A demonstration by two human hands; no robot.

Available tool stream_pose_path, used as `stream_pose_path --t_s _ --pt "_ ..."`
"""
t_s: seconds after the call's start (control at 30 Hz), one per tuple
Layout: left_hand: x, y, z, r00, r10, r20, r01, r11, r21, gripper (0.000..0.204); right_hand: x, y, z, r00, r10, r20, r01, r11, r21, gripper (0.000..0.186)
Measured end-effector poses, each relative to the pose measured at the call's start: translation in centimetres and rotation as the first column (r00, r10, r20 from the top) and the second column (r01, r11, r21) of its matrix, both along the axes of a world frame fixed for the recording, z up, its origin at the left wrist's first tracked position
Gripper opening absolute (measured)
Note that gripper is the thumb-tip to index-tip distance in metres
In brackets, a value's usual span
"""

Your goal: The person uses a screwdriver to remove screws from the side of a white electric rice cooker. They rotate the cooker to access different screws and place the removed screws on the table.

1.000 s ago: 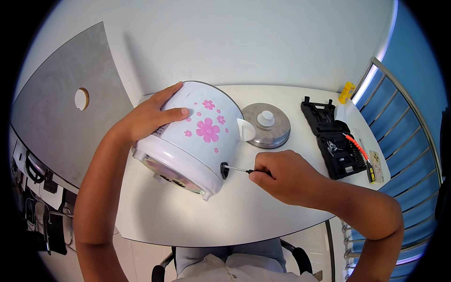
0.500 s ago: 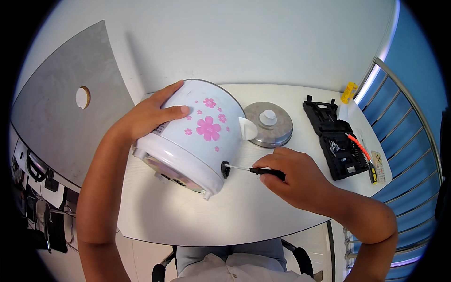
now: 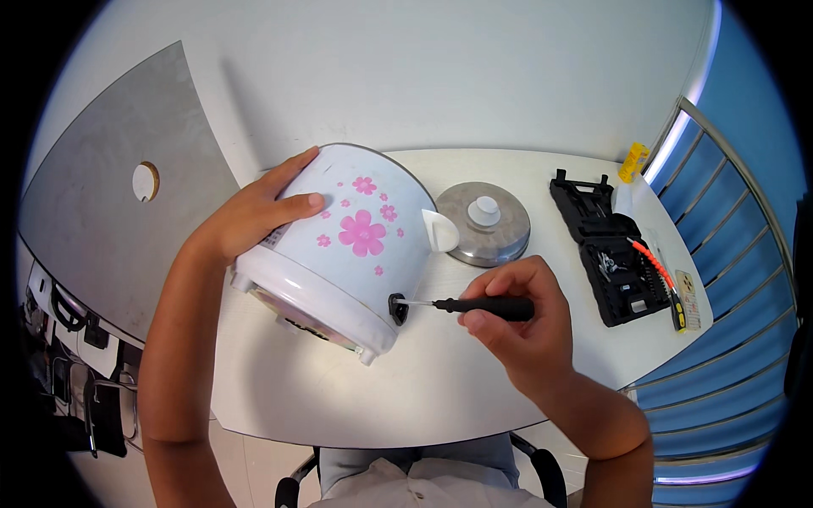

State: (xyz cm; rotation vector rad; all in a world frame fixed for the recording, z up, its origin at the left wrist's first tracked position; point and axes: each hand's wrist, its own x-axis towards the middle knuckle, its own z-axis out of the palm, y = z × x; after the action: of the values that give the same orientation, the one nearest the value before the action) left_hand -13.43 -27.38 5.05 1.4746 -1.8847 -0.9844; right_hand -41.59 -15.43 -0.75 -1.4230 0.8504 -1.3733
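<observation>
White flowered cooker (image 3: 339,258) lies tipped toward the left edge of the worktop (image 3: 457,389). Left hand (image 3: 257,213) is spread over its wall, thumb apart from fingers. Right hand (image 3: 539,334) pinches a black-handled screwdriver (image 3: 500,307) between thumb and fingers; tip at the black socket (image 3: 399,316) near the cooker's base. Metal lid (image 3: 498,244) sits right of the cooker; open tool case (image 3: 616,313) lies near the right edge.

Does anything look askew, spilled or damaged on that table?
Only the flowered cooker looks askew: it is tipped over, underside showing, rather than upright. The left hand rests on it, so that seems deliberate. No spill or clear damage shows.
</observation>
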Motion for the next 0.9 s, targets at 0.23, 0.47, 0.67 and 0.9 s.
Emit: stream_pose_path --t_s 0.23,0.47,0.67,0.9 --pt "1.5 -1.1 -0.5 0.991 -0.056 -0.120 0.060 0.998 0.036 0.093 1.9 -2.4 -0.1 0.908 0.048 0.417 0.148 0.893 -0.425 0.019" --pt "1.1 -2.0 -1.4 0.974 -0.112 -0.197 0.130 0.988 0.079 0.097 2.6 -4.2 -0.6 0.753 0.451 0.479 -0.153 0.828 -0.539 0.009" --pt "2.3 -3.5 -3.3 0.920 -0.109 -0.376 0.168 0.977 0.130 0.103 3.9 -5.1 -1.1 0.637 0.569 0.520 -0.308 0.807 -0.505 0.024" --pt "3.3 -3.5 -5.1 0.844 -0.109 -0.525 0.226 0.961 0.163 0.105 5.4 -6.5 0.5 0.643 0.570 0.511 -0.339 0.810 -0.478 0.031"
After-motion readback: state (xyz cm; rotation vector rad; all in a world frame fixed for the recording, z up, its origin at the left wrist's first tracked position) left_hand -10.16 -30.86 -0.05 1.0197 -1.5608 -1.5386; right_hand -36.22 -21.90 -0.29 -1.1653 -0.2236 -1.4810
